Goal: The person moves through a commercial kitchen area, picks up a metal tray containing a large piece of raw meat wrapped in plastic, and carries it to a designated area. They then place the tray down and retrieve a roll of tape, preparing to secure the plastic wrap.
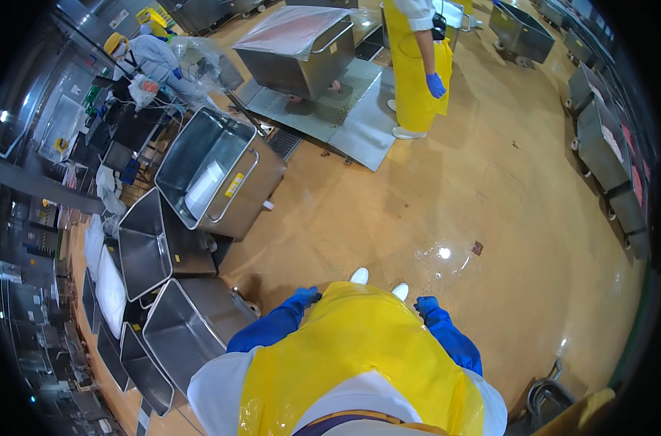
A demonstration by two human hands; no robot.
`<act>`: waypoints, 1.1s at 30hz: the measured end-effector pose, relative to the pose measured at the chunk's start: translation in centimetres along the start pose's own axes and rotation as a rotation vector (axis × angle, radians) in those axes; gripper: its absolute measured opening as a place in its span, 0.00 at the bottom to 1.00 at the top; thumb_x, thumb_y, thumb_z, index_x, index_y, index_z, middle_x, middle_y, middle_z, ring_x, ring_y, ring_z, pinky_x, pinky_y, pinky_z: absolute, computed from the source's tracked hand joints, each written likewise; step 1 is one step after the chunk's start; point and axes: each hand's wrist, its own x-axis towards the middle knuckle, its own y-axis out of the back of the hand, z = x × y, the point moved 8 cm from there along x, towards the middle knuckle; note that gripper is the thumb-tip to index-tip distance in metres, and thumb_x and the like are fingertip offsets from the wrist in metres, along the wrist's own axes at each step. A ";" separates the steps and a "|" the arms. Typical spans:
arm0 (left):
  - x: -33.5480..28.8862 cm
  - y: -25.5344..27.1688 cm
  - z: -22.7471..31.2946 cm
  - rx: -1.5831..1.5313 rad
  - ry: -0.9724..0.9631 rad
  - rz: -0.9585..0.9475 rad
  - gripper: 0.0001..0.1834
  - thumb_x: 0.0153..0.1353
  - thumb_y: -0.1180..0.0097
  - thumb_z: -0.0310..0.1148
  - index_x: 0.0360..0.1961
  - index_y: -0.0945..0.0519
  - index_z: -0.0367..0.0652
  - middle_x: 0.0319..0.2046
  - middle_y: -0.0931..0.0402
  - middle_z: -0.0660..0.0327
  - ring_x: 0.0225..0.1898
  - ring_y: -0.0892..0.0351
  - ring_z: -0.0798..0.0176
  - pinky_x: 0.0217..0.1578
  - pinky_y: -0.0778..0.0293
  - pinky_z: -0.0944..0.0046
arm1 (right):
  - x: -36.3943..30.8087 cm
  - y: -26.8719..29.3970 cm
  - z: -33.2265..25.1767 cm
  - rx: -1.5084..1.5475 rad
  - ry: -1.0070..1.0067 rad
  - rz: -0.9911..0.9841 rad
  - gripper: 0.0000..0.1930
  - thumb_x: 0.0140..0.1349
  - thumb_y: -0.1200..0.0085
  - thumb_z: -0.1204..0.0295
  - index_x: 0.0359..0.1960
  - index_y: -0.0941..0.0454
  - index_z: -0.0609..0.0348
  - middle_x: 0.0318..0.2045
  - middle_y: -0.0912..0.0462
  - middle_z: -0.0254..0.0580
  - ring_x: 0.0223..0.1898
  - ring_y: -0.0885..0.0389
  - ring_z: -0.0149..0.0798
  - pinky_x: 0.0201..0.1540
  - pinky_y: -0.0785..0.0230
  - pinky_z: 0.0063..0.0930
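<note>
The yellow apron point(359, 349) hangs down the person's front at the six o'clock edge of the view, and both gloved hands rest at its upper corners. It looks like thin, smooth plastic sheet: light, limp, probably slippery under wet gloves, and best gripped by pinching a fold at the side edges where the hands already are.

The left hand point(303, 296), in a blue glove with a long blue sleeve guard, sits at about ten o'clock from the apron's middle, fingers curled at the apron's edge; whether it truly pinches the sheet or only touches it I cannot tell. The right hand point(426, 305), gloved the same, lies at about two o'clock, curled loosely against the other edge, and its grip is likewise unclear. Both forearms bend in from the lower edge, elbows out, hands near waist level. Two white boots point(380, 283) peek out just above the apron.

At nine o'clock of the left hand stands a steel wheeled tub point(192, 327), with more empty tubs point(214, 171) stacked toward eleven o'clock. The tan floor point(418, 203) shines wet at one o'clock. Far off at twelve o'clock a co-worker point(416, 65) in a yellow apron stands beside a covered steel tub point(301, 51) on a metal ramp plate point(345, 116).
</note>
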 end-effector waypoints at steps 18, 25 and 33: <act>3.7 0.3 -4.6 0.068 -0.065 0.044 0.26 0.62 0.58 0.51 0.40 0.14 0.42 0.39 0.15 0.57 0.39 0.17 0.58 0.38 0.23 0.56 | -2.4 -0.1 -3.0 0.004 0.004 0.074 0.16 0.58 0.44 0.58 0.27 0.16 0.60 0.23 0.17 0.47 0.22 0.21 0.42 0.27 0.30 0.41; 1.4 -1.1 -1.4 0.210 -0.100 0.052 0.27 0.61 0.59 0.50 0.40 0.14 0.41 0.39 0.16 0.54 0.38 0.17 0.56 0.38 0.23 0.56 | -2.6 1.1 -1.5 0.008 0.004 0.114 0.17 0.59 0.44 0.58 0.26 0.16 0.61 0.22 0.17 0.48 0.23 0.20 0.42 0.29 0.29 0.40; -1.7 1.0 -0.8 0.266 -0.124 0.127 0.27 0.62 0.60 0.49 0.39 0.13 0.41 0.37 0.15 0.52 0.35 0.17 0.56 0.37 0.23 0.58 | -5.0 -0.7 -5.2 -0.102 0.034 0.015 0.18 0.61 0.49 0.59 0.26 0.16 0.60 0.23 0.16 0.48 0.23 0.20 0.42 0.29 0.29 0.40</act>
